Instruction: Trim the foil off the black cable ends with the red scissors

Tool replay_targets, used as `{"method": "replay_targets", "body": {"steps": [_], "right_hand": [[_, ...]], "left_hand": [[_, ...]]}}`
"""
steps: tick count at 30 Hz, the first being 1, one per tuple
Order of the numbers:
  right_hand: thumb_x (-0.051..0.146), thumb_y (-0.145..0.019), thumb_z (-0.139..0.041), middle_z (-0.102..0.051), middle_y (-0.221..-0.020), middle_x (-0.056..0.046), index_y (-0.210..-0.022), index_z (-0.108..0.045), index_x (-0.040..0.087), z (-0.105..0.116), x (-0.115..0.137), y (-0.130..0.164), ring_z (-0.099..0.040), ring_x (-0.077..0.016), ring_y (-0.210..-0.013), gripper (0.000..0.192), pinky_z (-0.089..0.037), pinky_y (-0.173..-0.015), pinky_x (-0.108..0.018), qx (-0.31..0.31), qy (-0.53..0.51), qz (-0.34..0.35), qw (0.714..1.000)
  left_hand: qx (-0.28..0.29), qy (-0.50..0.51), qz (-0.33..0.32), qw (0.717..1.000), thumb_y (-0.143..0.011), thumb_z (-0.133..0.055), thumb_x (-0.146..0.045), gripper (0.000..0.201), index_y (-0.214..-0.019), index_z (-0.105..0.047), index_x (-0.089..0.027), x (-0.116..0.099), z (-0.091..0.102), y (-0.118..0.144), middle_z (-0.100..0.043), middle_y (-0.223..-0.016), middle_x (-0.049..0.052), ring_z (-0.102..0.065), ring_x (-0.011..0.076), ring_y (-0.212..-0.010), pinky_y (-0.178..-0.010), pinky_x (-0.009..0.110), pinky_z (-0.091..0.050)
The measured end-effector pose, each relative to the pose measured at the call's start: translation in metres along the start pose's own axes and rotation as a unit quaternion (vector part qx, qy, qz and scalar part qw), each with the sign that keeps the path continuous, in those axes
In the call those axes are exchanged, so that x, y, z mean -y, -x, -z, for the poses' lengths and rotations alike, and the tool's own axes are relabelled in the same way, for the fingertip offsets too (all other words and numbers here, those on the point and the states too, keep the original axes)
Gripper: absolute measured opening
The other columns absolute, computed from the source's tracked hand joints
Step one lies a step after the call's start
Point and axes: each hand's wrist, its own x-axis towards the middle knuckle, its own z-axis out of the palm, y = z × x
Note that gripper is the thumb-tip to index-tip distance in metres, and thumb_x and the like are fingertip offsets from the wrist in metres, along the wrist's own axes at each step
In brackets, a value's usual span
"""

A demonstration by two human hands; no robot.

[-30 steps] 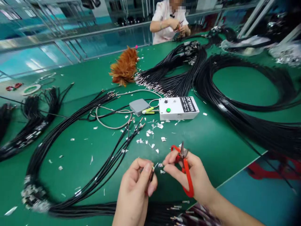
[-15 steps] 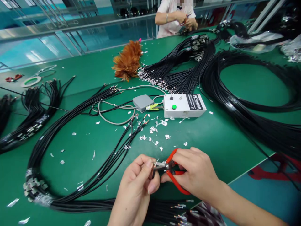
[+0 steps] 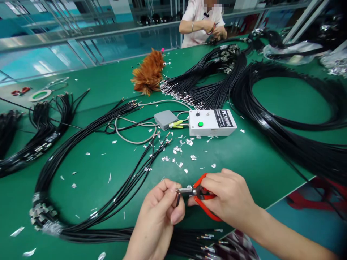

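Between the thumb and fingers of my left hand (image 3: 159, 207) is the end of a black cable (image 3: 178, 199), pinched so that only a short stub shows. My right hand (image 3: 226, 196) is closed around red-handled wire cutters (image 3: 207, 209). Their metal jaws (image 3: 185, 190) point left and reach the tips of my left thumb and forefinger, at the cable end. Whether the jaws touch the wire is hidden by the fingers. Below my hands lies a bundle of stripped cable ends (image 3: 208, 238), partly covered by my left wrist.
A white control box (image 3: 202, 131) with a green button and a grey pedal-like block (image 3: 165, 120) stand ahead. Black cable bundles (image 3: 54, 166) curve at left, with larger coils (image 3: 265, 119) at right. Foil scraps (image 3: 177, 148) litter the green table. A feather duster (image 3: 149, 72) and a co-worker (image 3: 202, 25) are beyond.
A thin light strand that stuck up at the cutter jaws no longer shows there. The jaws look closer together. The view has shifted slightly, while both hands stay nearly in place.
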Motion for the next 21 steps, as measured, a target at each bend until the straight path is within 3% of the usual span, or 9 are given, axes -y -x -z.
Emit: {"method": "replay_targets", "body": {"steps": [4,6,7,9,11,14,16,19,21], "right_hand": [[0.035,-0.081,-0.064,-0.047,-0.053,0.005,-0.057,-0.048,0.014,0.001,-0.002,0.0,-0.034,-0.0077,-0.049,0.036,-0.018,-0.055,-0.026,0.001,-0.041,-0.007,0.999],[0.041,-0.076,-0.068,-0.038,-0.049,0.004,-0.053,-0.042,0.012,0.001,-0.005,0.001,-0.027,-0.0068,-0.049,0.045,-0.019,-0.053,-0.024,0.063,-0.136,-0.094,0.984],[0.045,-0.072,-0.071,-0.034,-0.049,0.004,-0.052,-0.04,0.012,0.001,-0.006,0.002,-0.024,-0.0068,-0.049,0.049,-0.019,-0.051,-0.023,0.111,-0.202,-0.166,0.959],[0.055,-0.067,-0.071,-0.031,-0.052,0.003,-0.056,-0.04,0.013,0.001,-0.009,0.003,-0.024,-0.0072,-0.05,0.053,-0.021,-0.047,-0.022,0.192,-0.344,-0.292,0.872],[0.066,-0.072,-0.06,-0.038,-0.057,0.001,-0.066,-0.047,0.014,0.002,-0.013,0.003,-0.033,-0.0087,-0.052,0.054,-0.028,-0.05,-0.022,0.208,-0.471,-0.333,0.79],[0.07,-0.085,-0.034,-0.048,-0.07,-0.004,-0.08,-0.051,0.013,0.002,-0.019,0.001,-0.047,-0.0131,-0.063,0.06,-0.034,-0.06,-0.025,0.146,-0.598,-0.329,0.716],[0.068,-0.089,-0.028,-0.049,-0.073,-0.005,-0.082,-0.049,0.014,-0.001,-0.024,0.002,-0.047,-0.0143,-0.066,0.058,-0.031,-0.06,-0.026,0.103,-0.643,-0.34,0.679],[0.063,-0.091,-0.027,-0.047,-0.069,-0.005,-0.079,-0.047,0.014,-0.011,-0.034,0.004,-0.043,-0.0142,-0.063,0.054,-0.028,-0.058,-0.027,0.044,-0.669,-0.311,0.673],[0.061,-0.091,-0.03,-0.046,-0.066,-0.004,-0.076,-0.046,0.015,-0.019,-0.041,0.007,-0.041,-0.0138,-0.061,0.052,-0.027,-0.057,-0.027,-0.01,-0.673,-0.276,0.686]], "left_hand": [[-0.005,0.009,0.003,1.0,-0.092,-0.048,-0.029,0.02,-0.081,-0.047,-0.013,0.001,-0.002,-0.001,-0.031,-0.048,-0.004,-0.019,0.0049,-0.047,-0.049,0.02,-0.015],[-0.018,0.01,0.003,1.0,-0.092,-0.048,-0.029,0.021,-0.079,-0.046,-0.012,0.001,-0.003,-0.001,-0.03,-0.048,-0.004,-0.019,0.0047,-0.047,-0.049,0.02,-0.015],[-0.026,0.01,0.001,1.0,-0.092,-0.049,-0.028,0.022,-0.078,-0.046,-0.012,0.001,-0.003,-0.002,-0.029,-0.048,-0.004,-0.019,0.0045,-0.047,-0.049,0.02,-0.015],[-0.033,0.013,-0.002,0.999,-0.091,-0.05,-0.027,0.021,-0.077,-0.046,-0.011,-0.001,-0.003,-0.003,-0.031,-0.05,-0.004,-0.02,0.0039,-0.046,-0.048,0.019,-0.015],[-0.038,0.013,-0.007,0.999,-0.089,-0.052,-0.026,0.022,-0.076,-0.046,-0.011,-0.003,-0.004,-0.003,-0.038,-0.057,-0.002,-0.022,0.0026,-0.046,-0.048,0.019,-0.016],[-0.033,-0.011,-0.028,0.999,-0.09,-0.051,-0.031,0.021,-0.083,-0.046,-0.012,-0.004,-0.006,-0.003,-0.047,-0.076,0.001,-0.033,0.0028,-0.049,-0.049,0.02,-0.023],[-0.027,-0.053,-0.058,0.997,-0.088,-0.054,-0.03,0.02,-0.097,-0.045,-0.014,-0.005,-0.009,-0.002,-0.048,-0.083,0.001,-0.039,0.0039,-0.054,-0.051,0.02,-0.026],[-0.032,-0.152,-0.13,0.979,-0.082,-0.061,-0.023,0.036,-0.111,-0.039,-0.016,-0.019,-0.007,-0.004,-0.051,-0.08,0.0,-0.043,0.005,-0.055,-0.051,0.018,-0.031],[-0.065,-0.26,-0.234,0.935,-0.084,-0.057,-0.024,0.035,-0.112,-0.039,-0.017,-0.045,0.004,-0.014,-0.056,-0.081,0.003,-0.053,0.0101,-0.061,-0.055,0.021,-0.041]]}}
